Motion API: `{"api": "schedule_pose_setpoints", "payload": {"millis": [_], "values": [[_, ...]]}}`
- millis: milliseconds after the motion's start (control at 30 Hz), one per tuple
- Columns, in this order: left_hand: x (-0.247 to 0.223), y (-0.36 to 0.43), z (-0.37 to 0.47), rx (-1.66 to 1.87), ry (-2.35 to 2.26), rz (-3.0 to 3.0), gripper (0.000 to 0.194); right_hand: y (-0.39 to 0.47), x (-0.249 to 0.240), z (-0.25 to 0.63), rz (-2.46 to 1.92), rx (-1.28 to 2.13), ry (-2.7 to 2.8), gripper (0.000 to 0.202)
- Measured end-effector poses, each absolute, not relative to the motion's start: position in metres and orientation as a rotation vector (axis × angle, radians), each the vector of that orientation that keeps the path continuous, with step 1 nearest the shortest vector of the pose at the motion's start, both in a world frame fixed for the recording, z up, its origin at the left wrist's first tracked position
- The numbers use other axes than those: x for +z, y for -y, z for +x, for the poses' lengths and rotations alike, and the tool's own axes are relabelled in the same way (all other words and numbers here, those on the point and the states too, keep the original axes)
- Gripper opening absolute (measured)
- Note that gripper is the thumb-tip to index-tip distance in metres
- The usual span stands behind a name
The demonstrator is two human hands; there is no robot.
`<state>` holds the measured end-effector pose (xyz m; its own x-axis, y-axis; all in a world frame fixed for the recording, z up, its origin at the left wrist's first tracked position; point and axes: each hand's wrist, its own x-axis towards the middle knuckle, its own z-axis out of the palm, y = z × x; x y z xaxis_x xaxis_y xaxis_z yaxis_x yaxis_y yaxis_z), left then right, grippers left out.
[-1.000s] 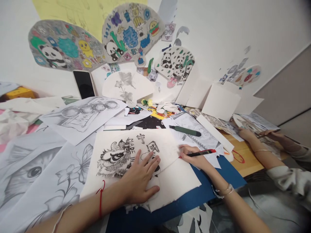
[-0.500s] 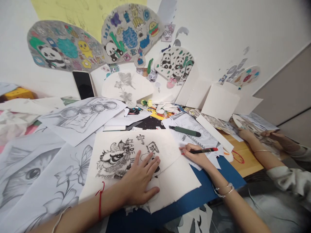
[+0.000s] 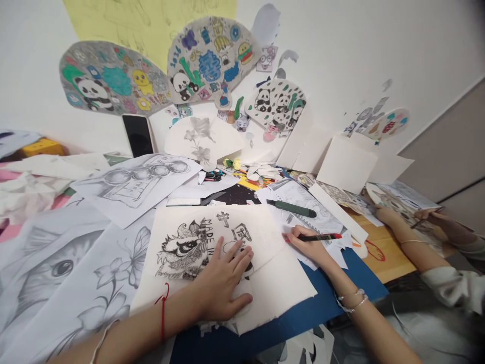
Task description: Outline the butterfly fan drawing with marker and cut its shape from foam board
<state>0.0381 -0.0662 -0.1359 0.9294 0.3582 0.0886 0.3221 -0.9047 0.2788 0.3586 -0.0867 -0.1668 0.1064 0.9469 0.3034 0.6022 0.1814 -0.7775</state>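
Observation:
A white sheet (image 3: 280, 283) with black ink drawings and lettering lies over a blue board (image 3: 359, 273). My left hand (image 3: 223, 278) rests flat on it with the fingers spread, partly covering a panda drawing. At the sheet's right edge my right hand (image 3: 305, 245) is closed around a black and red pen (image 3: 322, 236), its tip side near the paper edge. Just above my right hand lies a dark green cutter (image 3: 291, 208), on a pencil drawing.
Pencil drawings (image 3: 109, 268) cover the left side. A phone (image 3: 137, 135) leans on the wall below decorated fans (image 3: 212, 60). Pens and paper scraps (image 3: 261, 173) lie at the back. At the right, another person's hands (image 3: 390, 217) are over a drawing.
The whole view has shifted slightly, so things appear a little lower and to the right. Both of my hands keep nearly the same places on the sheet.

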Motion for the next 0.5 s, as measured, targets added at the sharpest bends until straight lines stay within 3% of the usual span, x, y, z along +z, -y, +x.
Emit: {"api": "schedule_pose_setpoints", "payload": {"millis": [300, 500], "values": [[-0.139, 0.067, 0.036, 0.261, -0.503, 2.807, 0.076, 0.076, -0.146, 0.338, -1.393, 0.371, 1.425, 0.037], [-0.134, 0.071, 0.035, 0.372, -0.517, 2.823, 0.069, 0.053, -0.102, 0.215, -1.172, 0.767, 1.678, 0.029]]}}
